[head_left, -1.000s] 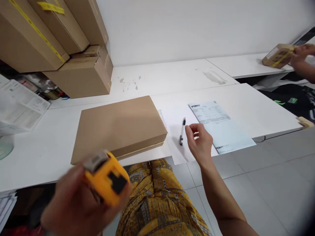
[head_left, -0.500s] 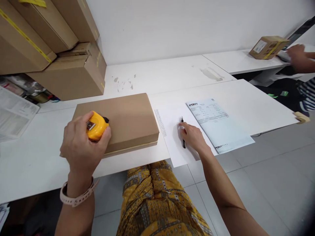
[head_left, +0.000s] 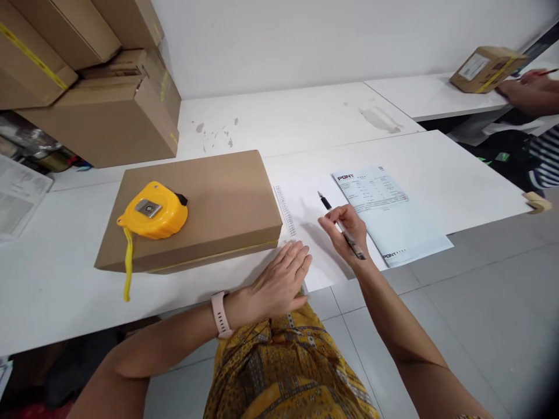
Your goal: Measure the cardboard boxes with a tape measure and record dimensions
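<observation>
My left hand [head_left: 282, 276] lies flat at the table's front edge, fingers stretched out over the near left part of a white sheet of paper [head_left: 312, 224]. Gripped in my right hand [head_left: 347, 230] is a black-and-clear pen [head_left: 325, 202], its tip pointing away from me above the sheet. Small printed figures run down the sheet's left side. A yellow tape measure [head_left: 163, 215] with a yellow wrist strap rests on top of a closed brown cardboard box [head_left: 227, 198], left of the sheet. To the right, a pale blue printed form [head_left: 393, 224] overlaps the sheet.
Several cardboard boxes [head_left: 109, 122] are stacked at the back left. On the far right table stands a small taped box [head_left: 487, 70], beside another person's hands [head_left: 535, 84]. A tape roll [head_left: 537, 202] sits at the white table's [head_left: 471, 180] right corner.
My left hand has let go of the tape measure, leaving it on the box, and moved right onto the paper. My right hand has lifted the pen off the sheet.
</observation>
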`<action>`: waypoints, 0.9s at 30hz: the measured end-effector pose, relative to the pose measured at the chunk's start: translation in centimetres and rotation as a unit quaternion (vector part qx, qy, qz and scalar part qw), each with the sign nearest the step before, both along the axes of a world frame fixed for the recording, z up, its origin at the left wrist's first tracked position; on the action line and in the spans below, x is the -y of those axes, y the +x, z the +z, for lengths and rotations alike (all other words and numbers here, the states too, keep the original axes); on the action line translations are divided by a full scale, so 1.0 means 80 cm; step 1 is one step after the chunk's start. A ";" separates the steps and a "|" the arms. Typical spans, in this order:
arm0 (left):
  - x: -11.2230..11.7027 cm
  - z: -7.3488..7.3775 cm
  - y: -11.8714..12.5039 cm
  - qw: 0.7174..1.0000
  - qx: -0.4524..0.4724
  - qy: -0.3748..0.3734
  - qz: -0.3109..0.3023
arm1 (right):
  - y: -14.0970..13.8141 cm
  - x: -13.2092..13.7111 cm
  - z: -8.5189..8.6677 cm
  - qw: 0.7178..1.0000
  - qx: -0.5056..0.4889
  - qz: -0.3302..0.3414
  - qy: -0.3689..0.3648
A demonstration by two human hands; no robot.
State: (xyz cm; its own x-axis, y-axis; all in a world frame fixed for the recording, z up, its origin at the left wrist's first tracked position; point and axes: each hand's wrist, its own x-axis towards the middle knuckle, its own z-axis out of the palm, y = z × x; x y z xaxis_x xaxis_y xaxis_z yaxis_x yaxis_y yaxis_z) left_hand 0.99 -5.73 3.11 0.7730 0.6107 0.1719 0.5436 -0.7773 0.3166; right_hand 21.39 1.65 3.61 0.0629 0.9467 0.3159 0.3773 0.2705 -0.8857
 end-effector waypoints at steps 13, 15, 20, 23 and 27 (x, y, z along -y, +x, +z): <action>-0.025 -0.031 0.003 0.972 -0.162 0.171 0.001 | -0.029 -0.050 -0.027 0.960 -0.186 0.086 -0.192; -0.024 -0.037 0.003 0.970 -0.159 0.186 0.009 | -0.032 -0.044 -0.032 0.972 -0.151 0.076 -0.163; -0.023 -0.041 0.003 0.970 -0.145 0.194 0.015 | -0.039 -0.024 -0.039 0.969 -0.136 0.118 -0.170; -0.024 -0.040 0.004 0.968 -0.147 0.205 0.019 | -0.040 -0.020 -0.041 0.973 -0.122 0.086 -0.177; -0.023 -0.039 0.005 0.971 -0.139 0.194 0.029 | -0.040 -0.018 -0.040 0.985 -0.056 0.079 -0.142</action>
